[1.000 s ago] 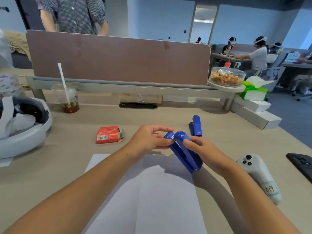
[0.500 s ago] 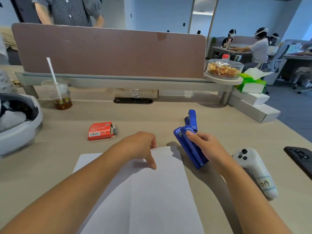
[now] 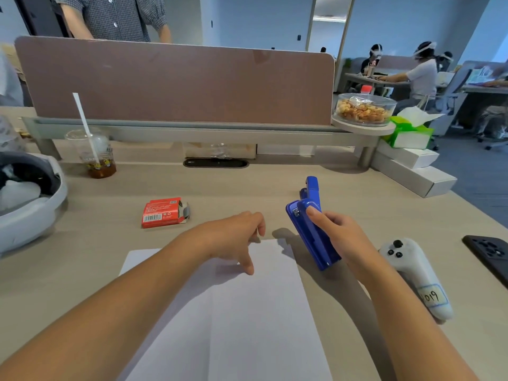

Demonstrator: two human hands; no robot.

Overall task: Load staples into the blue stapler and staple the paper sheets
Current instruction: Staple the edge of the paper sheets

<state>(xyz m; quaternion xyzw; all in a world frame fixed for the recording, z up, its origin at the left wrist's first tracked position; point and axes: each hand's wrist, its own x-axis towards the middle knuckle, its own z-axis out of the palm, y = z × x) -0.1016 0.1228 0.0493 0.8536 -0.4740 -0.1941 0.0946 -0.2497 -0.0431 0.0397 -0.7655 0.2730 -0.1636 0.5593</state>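
Desk (image 3: pixel 275 185) of pale wood carries white paper sheets (image 3: pixel 247 312) at its near middle. The right hand (image 3: pixel 339 237) grips the blue stapler (image 3: pixel 309 240), tilted just beside the sheets' far right corner. The left hand (image 3: pixel 233 240) is loosely curled, one fingertip pressing the sheets. A red staple box (image 3: pixel 163 213) lies beyond, to the left.

Paper (image 3: pixel 247 312) is lying at the bottom centre of the counter (image 3: pixel 247 188). A box (image 3: pixel 164 214) is sitting above its upper left corner. The stapler (image 3: pixel 310 237) is sitting just right of its upper right corner. A controller (image 3: pixel 412 273) is lying further right, and a cup (image 3: pixel 94 155) is standing at upper left.
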